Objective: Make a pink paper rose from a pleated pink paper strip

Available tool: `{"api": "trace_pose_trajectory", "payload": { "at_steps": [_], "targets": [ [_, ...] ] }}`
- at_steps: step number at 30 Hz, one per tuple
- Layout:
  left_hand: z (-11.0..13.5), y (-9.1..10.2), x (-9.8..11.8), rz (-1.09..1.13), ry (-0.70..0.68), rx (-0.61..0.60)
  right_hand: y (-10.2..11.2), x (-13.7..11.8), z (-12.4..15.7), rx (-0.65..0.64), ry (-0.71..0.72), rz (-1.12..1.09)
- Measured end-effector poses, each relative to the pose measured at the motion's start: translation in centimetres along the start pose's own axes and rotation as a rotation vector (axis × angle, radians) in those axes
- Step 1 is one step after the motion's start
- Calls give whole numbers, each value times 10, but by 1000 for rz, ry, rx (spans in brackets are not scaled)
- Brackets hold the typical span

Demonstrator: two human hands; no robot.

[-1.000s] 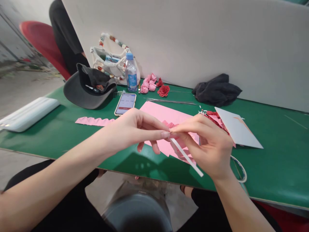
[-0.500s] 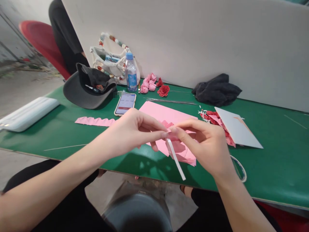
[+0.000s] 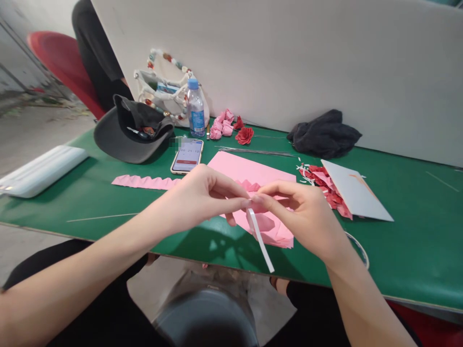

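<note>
On a green table [image 3: 415, 231], a narrow white paper strip [image 3: 259, 239] is pinched at its top end, right where the fingertips of the left hand [image 3: 195, 197] and the right hand [image 3: 304, 214] meet. Both hands are closed in a light pinch, and the strip hangs down at a slight tilt. Just behind the fingers, a ruffled bit of pink paper [image 3: 249, 185] can be seen, lying over a big pink paper sheet [image 3: 249, 168]. Whether it's being held too can't really be told from this angle.

Off to the left, a long pleated pink strip [image 3: 144, 182] is laid out near a phone [image 3: 187, 155], with a dark cap [image 3: 130, 135] beside it. Pink paper flowers [image 3: 221, 125] and a red paper rose [image 3: 245, 136] are placed along the back edge, next to a water bottle [image 3: 196, 110] and a white bag with beaded handles [image 3: 162, 91]. Over on the right, red paper scraps [image 3: 321, 185] are partly covered by a white card [image 3: 356, 190], and a black cloth [image 3: 323, 134] is bunched up behind them.
</note>
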State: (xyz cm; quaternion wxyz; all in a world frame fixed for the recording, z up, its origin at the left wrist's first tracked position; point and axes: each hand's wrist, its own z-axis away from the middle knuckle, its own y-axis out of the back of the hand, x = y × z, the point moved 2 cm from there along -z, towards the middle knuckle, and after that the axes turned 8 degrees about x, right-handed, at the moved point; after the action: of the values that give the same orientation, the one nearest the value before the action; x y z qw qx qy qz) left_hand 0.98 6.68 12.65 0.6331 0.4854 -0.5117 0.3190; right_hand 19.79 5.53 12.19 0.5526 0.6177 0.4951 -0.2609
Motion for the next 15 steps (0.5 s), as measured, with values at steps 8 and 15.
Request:
{"api": "trace_pose_trajectory", "payload": {
  "at_steps": [8,15],
  "targets": [
    [0,-1,0,14,-14,16,1,-1,1,37,70,50],
    [-2,4,-1,-25,33,-56,0,0,0,75,141,90]
  ]
}}
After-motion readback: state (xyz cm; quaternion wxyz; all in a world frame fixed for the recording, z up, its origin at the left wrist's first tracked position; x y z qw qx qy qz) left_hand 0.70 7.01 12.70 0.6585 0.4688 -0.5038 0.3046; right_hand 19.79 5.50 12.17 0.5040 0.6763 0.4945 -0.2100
